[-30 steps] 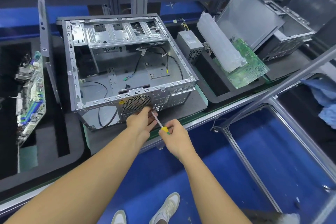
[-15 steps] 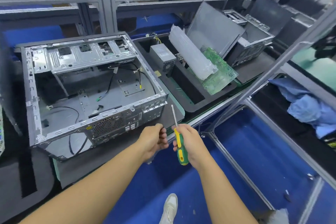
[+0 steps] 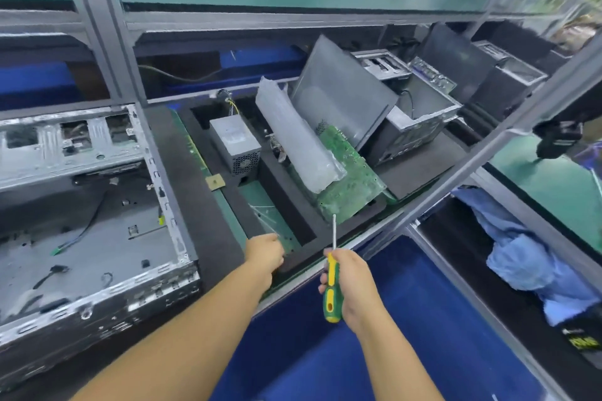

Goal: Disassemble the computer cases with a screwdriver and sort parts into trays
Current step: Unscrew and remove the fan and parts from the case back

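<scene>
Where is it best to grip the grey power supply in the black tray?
Probably across its long side walls, from above: the power supply stands with its top free, while the tray walls enclose its base and wires leave its far end.

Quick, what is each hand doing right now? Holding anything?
Left hand: fingers curled at the black tray; cannot tell if it holds anything.
Right hand: closed around the screwdriver, tip up.
</scene>
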